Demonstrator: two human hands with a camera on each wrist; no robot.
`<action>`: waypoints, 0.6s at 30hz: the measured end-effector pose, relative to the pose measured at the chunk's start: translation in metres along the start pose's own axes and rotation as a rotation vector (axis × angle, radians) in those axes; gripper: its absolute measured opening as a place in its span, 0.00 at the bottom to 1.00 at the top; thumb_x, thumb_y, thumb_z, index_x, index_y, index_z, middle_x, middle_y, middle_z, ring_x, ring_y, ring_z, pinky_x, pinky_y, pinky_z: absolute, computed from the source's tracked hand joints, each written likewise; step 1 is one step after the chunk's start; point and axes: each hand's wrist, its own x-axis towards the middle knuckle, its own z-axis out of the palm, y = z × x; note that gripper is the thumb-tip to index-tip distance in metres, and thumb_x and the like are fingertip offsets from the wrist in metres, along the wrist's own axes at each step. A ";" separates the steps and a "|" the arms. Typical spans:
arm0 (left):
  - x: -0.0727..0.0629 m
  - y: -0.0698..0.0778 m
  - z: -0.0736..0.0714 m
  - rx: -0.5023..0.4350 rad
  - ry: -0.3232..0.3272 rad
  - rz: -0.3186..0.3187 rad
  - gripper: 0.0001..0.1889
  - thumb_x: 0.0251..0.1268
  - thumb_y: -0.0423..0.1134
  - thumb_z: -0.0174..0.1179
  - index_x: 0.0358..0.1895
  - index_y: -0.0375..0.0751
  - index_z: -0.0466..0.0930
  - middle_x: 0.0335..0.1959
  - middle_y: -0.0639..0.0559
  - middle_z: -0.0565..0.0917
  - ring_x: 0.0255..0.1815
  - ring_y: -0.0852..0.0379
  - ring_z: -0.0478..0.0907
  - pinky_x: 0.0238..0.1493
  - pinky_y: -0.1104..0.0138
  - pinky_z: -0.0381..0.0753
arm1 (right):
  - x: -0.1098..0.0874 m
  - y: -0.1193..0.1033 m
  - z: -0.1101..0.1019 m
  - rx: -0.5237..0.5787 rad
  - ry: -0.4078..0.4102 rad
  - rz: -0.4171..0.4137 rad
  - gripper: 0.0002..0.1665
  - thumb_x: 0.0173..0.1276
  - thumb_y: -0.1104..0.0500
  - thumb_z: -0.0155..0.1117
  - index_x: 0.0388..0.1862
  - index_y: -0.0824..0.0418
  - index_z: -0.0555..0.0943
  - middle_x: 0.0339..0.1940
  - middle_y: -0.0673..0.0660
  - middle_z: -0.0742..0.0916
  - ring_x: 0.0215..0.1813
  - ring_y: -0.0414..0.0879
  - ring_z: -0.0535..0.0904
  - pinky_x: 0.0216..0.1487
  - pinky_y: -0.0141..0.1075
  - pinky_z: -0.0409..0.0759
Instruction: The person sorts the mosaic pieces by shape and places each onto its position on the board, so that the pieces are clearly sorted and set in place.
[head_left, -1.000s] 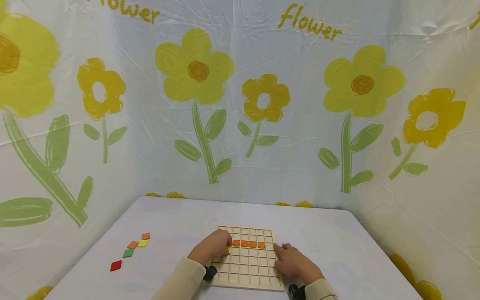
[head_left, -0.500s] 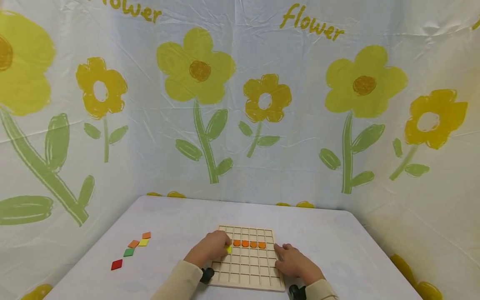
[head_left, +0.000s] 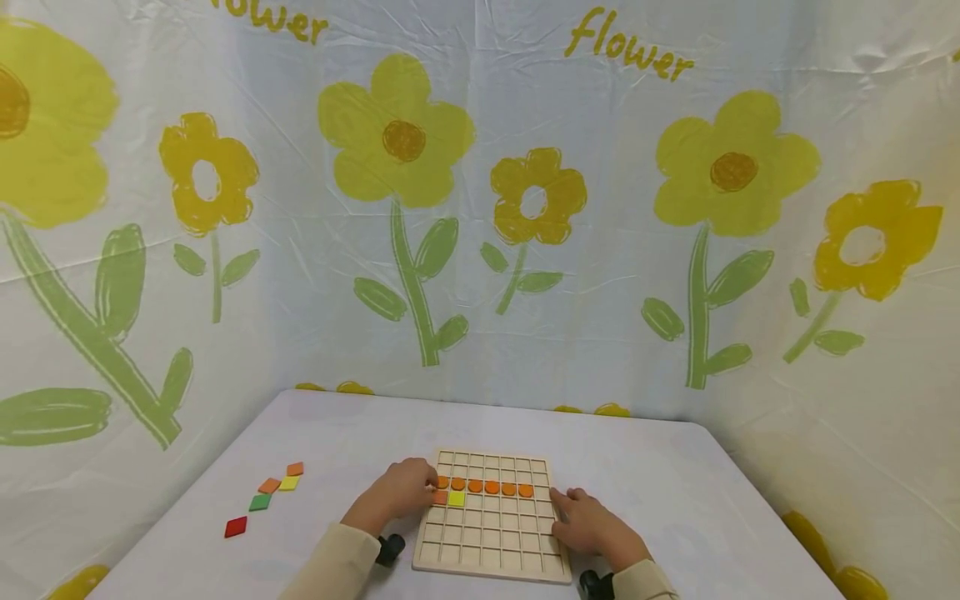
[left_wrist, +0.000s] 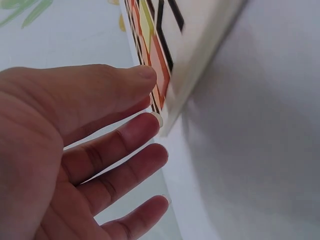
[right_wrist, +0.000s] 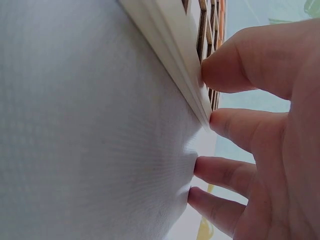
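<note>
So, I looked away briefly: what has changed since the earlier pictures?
The left hand has moved left, off the yellow square tile to the left edge of the wooden grid board, bringing an orange square tile and two more orange discs into view. The right hand stayed at the board's right edge; the five loose tiles lie as before.

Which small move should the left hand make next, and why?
Probably the left hand should reach toward a loose tile at the left: the orange square lies beside the yellow square on the board, and bare cells continue their row.
</note>
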 end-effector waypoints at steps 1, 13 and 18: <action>0.000 -0.002 -0.001 0.001 0.000 -0.015 0.09 0.62 0.38 0.62 0.43 0.40 0.85 0.41 0.51 0.83 0.42 0.53 0.79 0.47 0.56 0.80 | 0.000 0.000 0.000 0.001 -0.001 0.001 0.35 0.62 0.52 0.57 0.70 0.58 0.70 0.68 0.68 0.71 0.69 0.67 0.66 0.65 0.64 0.64; -0.011 -0.031 -0.011 0.051 0.024 -0.102 0.09 0.60 0.38 0.64 0.43 0.41 0.85 0.40 0.51 0.83 0.44 0.51 0.79 0.53 0.53 0.78 | -0.002 -0.002 -0.001 0.013 -0.016 0.004 0.35 0.63 0.52 0.57 0.70 0.58 0.70 0.68 0.68 0.71 0.69 0.66 0.66 0.64 0.63 0.65; -0.016 -0.042 -0.016 0.058 0.034 -0.103 0.09 0.60 0.38 0.64 0.43 0.41 0.84 0.40 0.50 0.82 0.45 0.50 0.79 0.53 0.52 0.78 | -0.002 -0.002 -0.001 0.015 -0.006 0.009 0.35 0.62 0.52 0.57 0.69 0.59 0.70 0.68 0.67 0.71 0.69 0.66 0.67 0.65 0.63 0.65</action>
